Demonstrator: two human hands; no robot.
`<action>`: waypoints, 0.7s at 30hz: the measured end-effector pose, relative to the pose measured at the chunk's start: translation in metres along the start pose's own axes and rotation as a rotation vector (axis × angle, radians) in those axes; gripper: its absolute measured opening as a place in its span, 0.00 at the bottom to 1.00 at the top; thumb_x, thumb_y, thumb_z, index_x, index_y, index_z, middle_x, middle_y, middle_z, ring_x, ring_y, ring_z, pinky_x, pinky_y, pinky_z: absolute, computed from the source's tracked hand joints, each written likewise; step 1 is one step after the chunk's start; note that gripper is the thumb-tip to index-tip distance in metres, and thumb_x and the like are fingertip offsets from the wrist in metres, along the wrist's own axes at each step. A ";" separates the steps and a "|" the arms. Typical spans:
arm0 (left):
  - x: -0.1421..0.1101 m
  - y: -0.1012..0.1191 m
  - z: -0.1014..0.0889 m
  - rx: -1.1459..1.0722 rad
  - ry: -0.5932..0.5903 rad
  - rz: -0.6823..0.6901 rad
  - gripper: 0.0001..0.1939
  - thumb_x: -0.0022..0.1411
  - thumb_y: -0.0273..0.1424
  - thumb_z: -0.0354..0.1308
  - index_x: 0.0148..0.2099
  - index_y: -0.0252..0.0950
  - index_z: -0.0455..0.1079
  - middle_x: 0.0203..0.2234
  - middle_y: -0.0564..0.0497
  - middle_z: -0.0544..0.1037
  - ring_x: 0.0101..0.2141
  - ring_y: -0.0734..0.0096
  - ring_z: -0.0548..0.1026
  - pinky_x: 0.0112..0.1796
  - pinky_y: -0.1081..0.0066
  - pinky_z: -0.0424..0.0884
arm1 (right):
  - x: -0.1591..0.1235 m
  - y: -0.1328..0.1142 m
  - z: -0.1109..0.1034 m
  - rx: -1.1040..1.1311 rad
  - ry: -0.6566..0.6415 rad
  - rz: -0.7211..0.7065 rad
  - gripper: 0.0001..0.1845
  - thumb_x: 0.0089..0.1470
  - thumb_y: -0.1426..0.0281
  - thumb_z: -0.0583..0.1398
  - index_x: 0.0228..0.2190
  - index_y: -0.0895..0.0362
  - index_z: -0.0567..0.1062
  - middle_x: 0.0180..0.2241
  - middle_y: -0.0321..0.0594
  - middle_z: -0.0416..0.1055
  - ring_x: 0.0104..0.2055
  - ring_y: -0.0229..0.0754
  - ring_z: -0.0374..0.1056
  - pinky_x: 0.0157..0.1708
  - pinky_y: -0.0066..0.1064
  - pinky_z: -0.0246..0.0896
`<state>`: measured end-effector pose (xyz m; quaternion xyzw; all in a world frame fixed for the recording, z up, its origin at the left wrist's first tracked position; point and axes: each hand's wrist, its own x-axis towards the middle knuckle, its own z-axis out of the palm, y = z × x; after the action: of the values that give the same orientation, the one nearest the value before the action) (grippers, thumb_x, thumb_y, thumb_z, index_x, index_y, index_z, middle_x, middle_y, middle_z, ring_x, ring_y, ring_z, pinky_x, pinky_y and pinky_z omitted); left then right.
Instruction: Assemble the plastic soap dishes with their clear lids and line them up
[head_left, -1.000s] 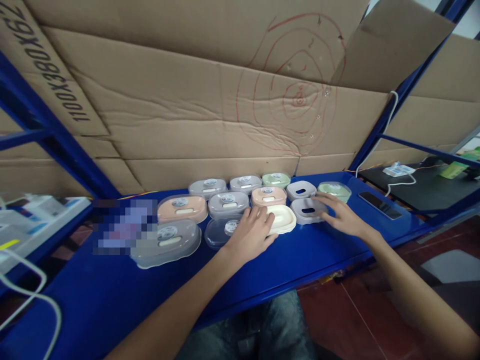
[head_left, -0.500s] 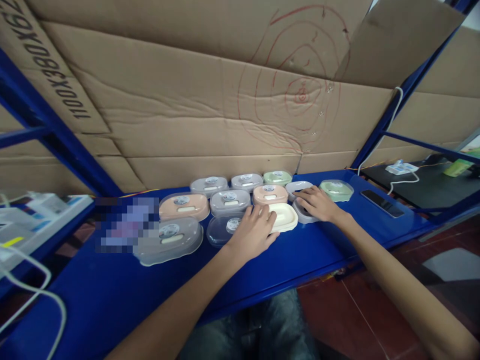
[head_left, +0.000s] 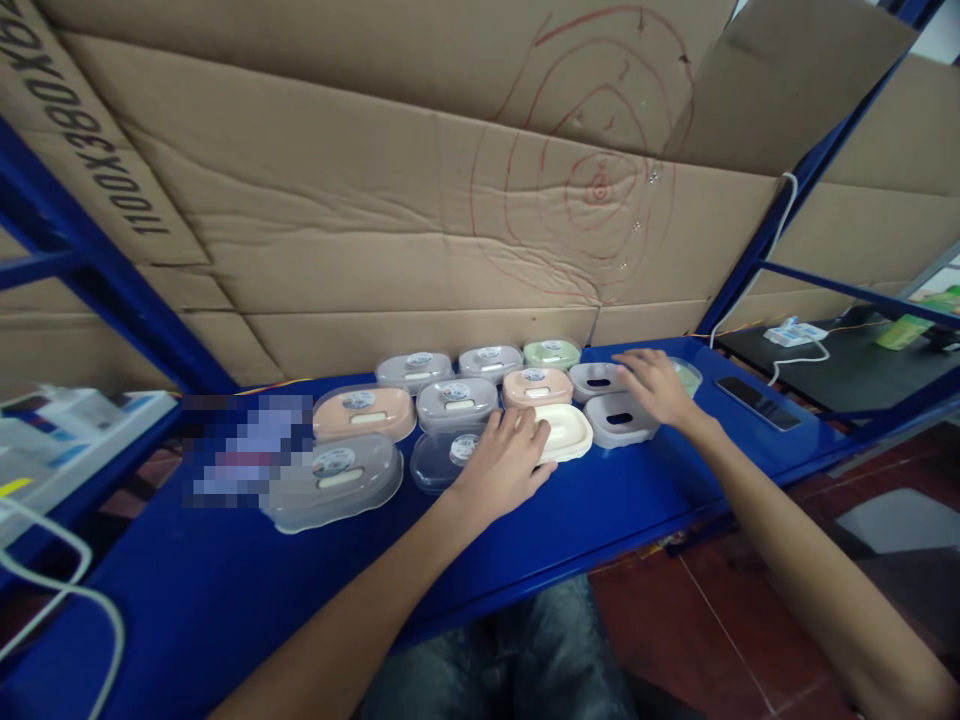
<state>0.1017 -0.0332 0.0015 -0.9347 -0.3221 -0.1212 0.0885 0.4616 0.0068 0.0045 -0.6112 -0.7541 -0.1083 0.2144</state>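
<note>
My left hand (head_left: pixel 506 460) has its fingers bent over the left end of a cream oval plastic box (head_left: pixel 566 432), with the thumb near its front. To the right, my right hand (head_left: pixel 654 385) hovers with fingers spread, holding nothing. Below and left of it are two pale grey open boxes, a front one (head_left: pixel 619 422) and a back one (head_left: pixel 592 382), each with a dark oval slot. A green box (head_left: pixel 688 376) is partly hidden behind that hand. Left of the cream box sits a dark grey box (head_left: pixel 435 462) with a clear lid, partly covered by my left hand.
Several clear-lidded boxes with round labels stand in rows, among them a peach one (head_left: pixel 536 388) and a large grey one (head_left: pixel 334 480). A phone (head_left: pixel 757 400) lies at the right of the blue shelf (head_left: pixel 525 545). Cardboard (head_left: pixel 337 180) closes off the back.
My right hand has lifted off the pale grey boxes and shifted right and up, uncovering their slots. My left hand stays at the cream box.
</note>
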 end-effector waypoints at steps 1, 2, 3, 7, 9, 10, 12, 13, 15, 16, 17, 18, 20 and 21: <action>0.000 0.000 0.000 -0.005 0.002 -0.001 0.22 0.77 0.43 0.57 0.61 0.30 0.73 0.59 0.31 0.76 0.59 0.37 0.74 0.58 0.46 0.69 | 0.001 0.013 -0.004 -0.008 0.061 0.083 0.35 0.74 0.47 0.47 0.62 0.52 0.78 0.61 0.54 0.76 0.67 0.65 0.67 0.68 0.62 0.59; 0.000 0.000 0.000 -0.006 0.006 -0.002 0.22 0.78 0.43 0.56 0.61 0.30 0.73 0.59 0.30 0.76 0.59 0.37 0.74 0.58 0.46 0.69 | 0.001 0.028 -0.008 -0.016 0.106 0.167 0.35 0.73 0.45 0.49 0.63 0.53 0.78 0.63 0.56 0.75 0.68 0.67 0.65 0.69 0.63 0.58; 0.000 0.001 0.000 -0.005 0.009 -0.002 0.23 0.78 0.43 0.56 0.62 0.29 0.72 0.60 0.30 0.76 0.59 0.37 0.74 0.58 0.46 0.69 | 0.001 0.042 -0.010 -0.018 0.151 0.288 0.36 0.70 0.43 0.51 0.63 0.52 0.77 0.64 0.56 0.74 0.70 0.68 0.63 0.70 0.64 0.57; 0.000 0.000 0.001 0.012 0.008 -0.002 0.24 0.78 0.43 0.56 0.62 0.29 0.72 0.61 0.30 0.75 0.59 0.37 0.74 0.59 0.46 0.69 | -0.010 0.087 -0.004 0.018 0.094 0.567 0.47 0.61 0.37 0.60 0.67 0.57 0.73 0.66 0.64 0.70 0.72 0.74 0.61 0.70 0.67 0.55; 0.000 0.000 0.001 0.013 0.006 -0.002 0.23 0.78 0.43 0.56 0.61 0.30 0.72 0.60 0.31 0.76 0.59 0.38 0.74 0.59 0.47 0.69 | -0.018 0.096 0.004 0.060 0.028 0.629 0.52 0.59 0.35 0.60 0.68 0.59 0.72 0.66 0.66 0.70 0.72 0.72 0.62 0.70 0.62 0.57; 0.000 0.000 0.001 0.014 0.006 -0.001 0.22 0.78 0.43 0.57 0.61 0.30 0.73 0.60 0.31 0.76 0.59 0.39 0.74 0.58 0.48 0.69 | -0.022 0.097 0.008 0.073 0.012 0.640 0.53 0.59 0.34 0.60 0.69 0.61 0.71 0.66 0.66 0.70 0.72 0.71 0.62 0.70 0.60 0.58; 0.000 0.000 0.001 0.019 0.004 0.001 0.22 0.77 0.43 0.57 0.61 0.31 0.73 0.60 0.32 0.76 0.58 0.40 0.75 0.57 0.49 0.70 | -0.028 0.097 0.014 0.080 0.015 0.641 0.56 0.58 0.34 0.60 0.70 0.65 0.69 0.66 0.67 0.70 0.74 0.70 0.60 0.71 0.58 0.57; 0.000 0.000 0.001 0.022 0.002 0.001 0.22 0.77 0.43 0.57 0.61 0.31 0.73 0.60 0.32 0.76 0.58 0.40 0.75 0.57 0.49 0.70 | -0.029 0.095 0.015 0.079 0.017 0.639 0.58 0.57 0.35 0.62 0.70 0.66 0.69 0.67 0.67 0.69 0.75 0.70 0.59 0.72 0.57 0.56; 0.000 0.000 0.001 0.023 -0.006 -0.004 0.22 0.77 0.42 0.57 0.62 0.30 0.72 0.60 0.31 0.75 0.58 0.39 0.75 0.57 0.48 0.70 | -0.031 0.092 0.016 0.064 0.026 0.635 0.60 0.53 0.37 0.66 0.71 0.67 0.68 0.68 0.66 0.68 0.75 0.70 0.57 0.74 0.55 0.54; 0.000 0.001 0.001 0.021 -0.010 -0.008 0.23 0.77 0.42 0.57 0.62 0.30 0.72 0.61 0.31 0.75 0.59 0.39 0.75 0.58 0.48 0.70 | -0.031 0.090 0.015 0.053 0.032 0.636 0.60 0.52 0.38 0.67 0.71 0.67 0.68 0.68 0.66 0.69 0.75 0.69 0.58 0.74 0.54 0.54; 0.000 0.001 0.001 0.017 -0.013 -0.011 0.23 0.77 0.42 0.58 0.63 0.30 0.72 0.61 0.31 0.75 0.59 0.38 0.74 0.58 0.48 0.69 | -0.031 0.089 0.013 0.042 0.038 0.642 0.59 0.51 0.39 0.68 0.70 0.67 0.69 0.67 0.66 0.70 0.74 0.70 0.59 0.73 0.53 0.54; 0.000 0.001 0.000 0.013 -0.013 -0.012 0.24 0.77 0.43 0.58 0.63 0.29 0.72 0.61 0.31 0.75 0.59 0.37 0.74 0.59 0.47 0.69 | -0.032 0.087 0.011 0.033 0.050 0.655 0.58 0.51 0.40 0.69 0.69 0.68 0.71 0.66 0.66 0.71 0.74 0.70 0.60 0.73 0.53 0.55; 0.000 0.000 0.000 0.001 0.002 -0.011 0.27 0.76 0.46 0.59 0.64 0.29 0.72 0.63 0.30 0.74 0.61 0.36 0.74 0.60 0.45 0.68 | -0.033 0.083 0.007 0.043 0.099 0.696 0.55 0.50 0.42 0.70 0.66 0.68 0.74 0.64 0.68 0.73 0.72 0.72 0.62 0.71 0.54 0.57; -0.001 0.000 -0.001 -0.006 0.016 -0.008 0.29 0.75 0.48 0.60 0.64 0.29 0.72 0.64 0.30 0.74 0.61 0.35 0.73 0.61 0.44 0.67 | -0.034 0.081 0.004 0.064 0.138 0.718 0.54 0.49 0.43 0.70 0.65 0.68 0.75 0.64 0.68 0.73 0.71 0.72 0.63 0.71 0.55 0.57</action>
<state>0.1011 -0.0336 0.0022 -0.9326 -0.3250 -0.1299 0.0878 0.5449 -0.0026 -0.0223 -0.8213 -0.4783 -0.0435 0.3078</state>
